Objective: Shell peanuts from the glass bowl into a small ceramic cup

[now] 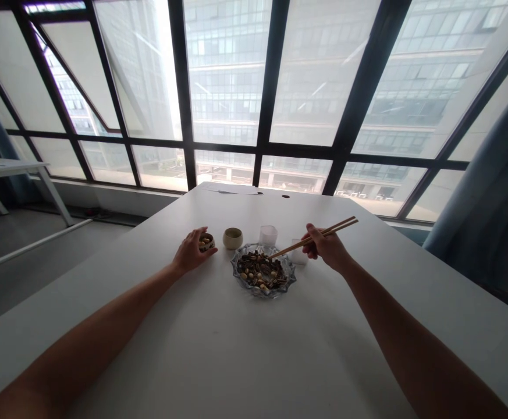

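Observation:
A scalloped glass bowl (285, 283) stands on the white table, holding dark seeds (254, 263) and several pale nuts (263, 285). My right hand (323, 247) grips a pair of wooden chopsticks (334, 227), their tips down at the seeds near the bowl's far side. On the left, my left hand (191, 251) is curled around a small patterned cup (207, 245) with nuts in it. A beige cup (233, 238) sits between that cup and the bowl. Behind the bowl is a clear plastic cup (268, 234); another clear cup (298, 254) is partly hidden by my right hand and the chopsticks.
The white table (219, 361) reaches toward a wall of dark-framed windows (262, 148). Near its far edge are dark round holes (286, 196). Another white table (9, 169) stands at far left, and a blue curtain (476, 163) hangs at right.

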A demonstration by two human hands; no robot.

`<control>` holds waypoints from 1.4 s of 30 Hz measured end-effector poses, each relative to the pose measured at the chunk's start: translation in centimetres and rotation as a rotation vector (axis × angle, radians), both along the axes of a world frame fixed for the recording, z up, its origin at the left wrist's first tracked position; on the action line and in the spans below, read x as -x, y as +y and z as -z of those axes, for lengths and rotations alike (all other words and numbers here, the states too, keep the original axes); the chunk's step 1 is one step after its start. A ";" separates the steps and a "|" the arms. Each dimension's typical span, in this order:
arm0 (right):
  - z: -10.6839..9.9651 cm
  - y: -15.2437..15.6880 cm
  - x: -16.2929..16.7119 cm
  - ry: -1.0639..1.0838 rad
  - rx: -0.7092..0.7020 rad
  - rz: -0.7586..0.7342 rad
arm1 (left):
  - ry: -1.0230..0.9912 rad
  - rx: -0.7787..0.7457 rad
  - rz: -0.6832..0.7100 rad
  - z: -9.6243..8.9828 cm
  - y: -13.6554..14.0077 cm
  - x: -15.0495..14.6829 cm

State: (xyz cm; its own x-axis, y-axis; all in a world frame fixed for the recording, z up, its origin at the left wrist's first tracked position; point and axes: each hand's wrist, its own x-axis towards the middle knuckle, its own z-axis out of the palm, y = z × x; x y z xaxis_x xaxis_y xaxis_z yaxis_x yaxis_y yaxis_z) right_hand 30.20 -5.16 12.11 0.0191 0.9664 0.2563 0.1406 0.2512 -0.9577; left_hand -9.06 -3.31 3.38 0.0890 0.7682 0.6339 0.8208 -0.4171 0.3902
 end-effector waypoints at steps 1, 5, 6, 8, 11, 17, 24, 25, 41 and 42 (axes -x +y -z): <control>0.0 0.0 0.0 0.000 -0.003 -0.002 | -0.011 -0.009 0.004 0.1 0.0 0.0; 0.1 0.0 0.1 0.006 -0.011 -0.003 | -0.032 -0.027 0.005 0.2 -0.2 0.0; 0.1 0.0 0.1 0.005 -0.011 -0.004 | -0.038 -0.029 0.005 0.2 -0.2 0.0; 0.1 0.1 0.0 0.002 -0.013 -0.002 | -0.051 -0.033 0.013 0.4 -0.1 0.1; 0.0 0.1 -0.3 -0.001 -0.025 0.017 | -0.070 -0.037 0.027 0.6 0.0 0.2; -0.9 0.0 -1.1 0.002 -0.060 0.053 | -0.101 -0.016 0.018 0.8 0.0 0.4; -1.5 -0.2 -1.5 0.011 -0.088 0.060 | -0.103 -0.010 0.026 0.9 0.1 0.6; -1.5 -0.2 -1.5 0.010 -0.088 0.064 | -0.104 -0.012 0.027 0.9 0.1 0.6; -1.9 0.2 -2.8 0.047 -0.067 0.097 | -0.105 -0.010 0.026 0.7 0.1 0.6; -2.0 0.1 -2.8 0.047 -0.068 0.096 | -0.105 -0.005 0.025 0.7 0.0 0.6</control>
State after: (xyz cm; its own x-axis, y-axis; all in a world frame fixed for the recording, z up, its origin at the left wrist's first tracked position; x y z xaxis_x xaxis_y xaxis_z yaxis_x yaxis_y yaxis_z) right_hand 33.04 -5.04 14.09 0.1240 0.9401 0.3174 0.1225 0.3029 -0.9451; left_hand -9.64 -3.27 2.66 0.0413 0.7631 0.6449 0.7650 -0.4394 0.4709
